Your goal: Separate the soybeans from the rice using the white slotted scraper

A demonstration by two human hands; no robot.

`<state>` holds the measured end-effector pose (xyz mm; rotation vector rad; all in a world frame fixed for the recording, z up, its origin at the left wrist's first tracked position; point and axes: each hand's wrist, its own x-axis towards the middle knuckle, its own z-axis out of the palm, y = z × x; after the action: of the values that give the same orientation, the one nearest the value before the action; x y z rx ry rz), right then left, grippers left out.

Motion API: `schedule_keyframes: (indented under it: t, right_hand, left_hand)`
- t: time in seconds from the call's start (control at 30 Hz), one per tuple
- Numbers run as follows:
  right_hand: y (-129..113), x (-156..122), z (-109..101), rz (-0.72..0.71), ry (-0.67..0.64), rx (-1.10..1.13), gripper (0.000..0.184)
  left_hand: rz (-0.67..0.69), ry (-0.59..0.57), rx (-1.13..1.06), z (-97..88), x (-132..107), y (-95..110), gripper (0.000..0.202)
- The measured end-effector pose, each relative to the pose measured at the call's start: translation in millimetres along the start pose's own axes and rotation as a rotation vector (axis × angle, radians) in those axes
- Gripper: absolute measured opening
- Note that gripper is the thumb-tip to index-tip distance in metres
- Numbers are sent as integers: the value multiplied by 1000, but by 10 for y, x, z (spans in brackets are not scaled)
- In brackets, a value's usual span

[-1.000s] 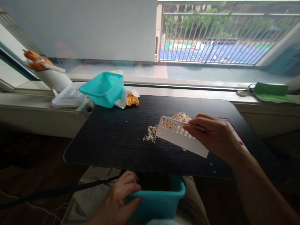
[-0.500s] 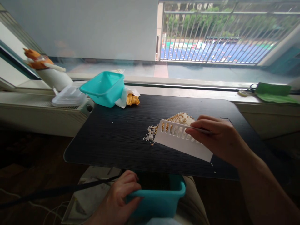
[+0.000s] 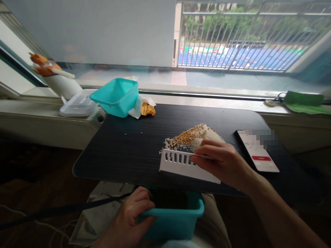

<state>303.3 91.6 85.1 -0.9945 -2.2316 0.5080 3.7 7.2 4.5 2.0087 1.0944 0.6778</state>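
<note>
My right hand (image 3: 219, 160) pinches a white slotted plastic plate (image 3: 186, 170) by its upper edge. The plate stands tilted on the dark tabletop (image 3: 116, 151), on the near side of a pile of white rice-like grains (image 3: 210, 136) mixed with yellow beans (image 3: 187, 135). The beans lie mostly on the pile's left part. Below the table's front edge, my left hand (image 3: 136, 212) is closed on the rim of a teal plastic bin (image 3: 173, 220). The bin's inside is dark, and its contents are hard to make out.
A second teal bin (image 3: 116, 96) stands at the table's back left beside a crumpled yellow-and-white wrapper (image 3: 147, 108). A phone (image 3: 261, 153) lies on the right. A clear plastic lid (image 3: 79, 103) and a green cloth (image 3: 302, 101) lie near the window.
My right hand has drawn the slotted plate toward me and left, away from the pile. More of the pile and the phone now show. My left hand stays on the bin.
</note>
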Motion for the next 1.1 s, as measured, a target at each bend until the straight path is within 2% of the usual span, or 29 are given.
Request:
schedule_keyframes:
  t: [0.13, 0.27, 0.4, 0.5, 0.57, 0.7, 0.8, 0.9, 1.0, 1.1]
  right_hand:
    - [-24, 29, 51, -25, 20, 7, 16]
    - [-56, 96, 200, -72, 61, -10, 19]
    - [-179, 105, 305, -98, -31, 36, 21]
    - [-249, 85, 230, -86, -96, 71, 20]
    - [-237, 75, 119, -67, -55, 49, 17]
    - [-76, 65, -98, 21, 161, -97, 13]
    - [83, 68, -160, 112, 282, -215, 11]
    - [200, 86, -147, 179, 300, -258, 12]
    - [262, 108, -123, 201, 271, -255, 15]
    - [306, 121, -121, 211, 268, -253, 16]
  left_hand:
    - [-27, 5, 37, -129, -18, -22, 14]
    - [-24, 26, 86, -207, -48, -49, 14]
    - [-21, 64, 104, -187, -73, -46, 14]
    - [-15, 89, 108, -171, -66, -38, 12]
    - [-12, 85, 99, -208, -63, -56, 13]
    - [-44, 23, 70, -412, -102, -157, 14]
    - [-85, -28, 78, -531, -152, -211, 15]
    - [-89, -18, 75, -482, -172, -197, 15]
    - [-60, 40, 64, -312, -141, -138, 15]
    - [-43, 28, 28, -145, -76, -69, 18]
